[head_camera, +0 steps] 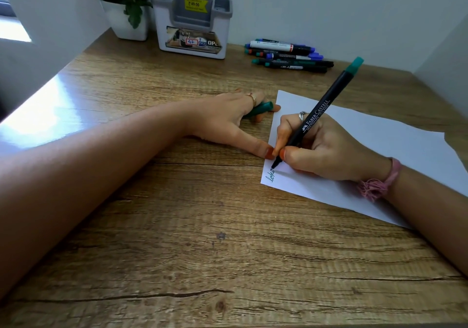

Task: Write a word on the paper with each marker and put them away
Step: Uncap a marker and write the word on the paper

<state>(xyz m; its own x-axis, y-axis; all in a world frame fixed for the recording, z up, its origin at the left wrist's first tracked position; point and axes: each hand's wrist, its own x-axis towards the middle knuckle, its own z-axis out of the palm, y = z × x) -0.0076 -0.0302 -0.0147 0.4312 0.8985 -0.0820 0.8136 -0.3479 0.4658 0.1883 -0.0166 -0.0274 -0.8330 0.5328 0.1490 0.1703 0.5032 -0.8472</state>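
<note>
right hand (326,147) writing, marker (315,120) on paper (379,150)

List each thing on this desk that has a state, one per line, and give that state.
Marker: uncapped, in right hand, tip on paper.
Cap: off, under left hand fingers.
Paper: flat, a few letters written.
Spare markers: capped, piled.
Organiser: upright, looks empty.

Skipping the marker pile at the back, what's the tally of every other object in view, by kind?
Marker in use: 1
Teal cap: 1
Paper sheet: 1
Desk organiser: 1
Potted plant: 1
Total: 5
</note>
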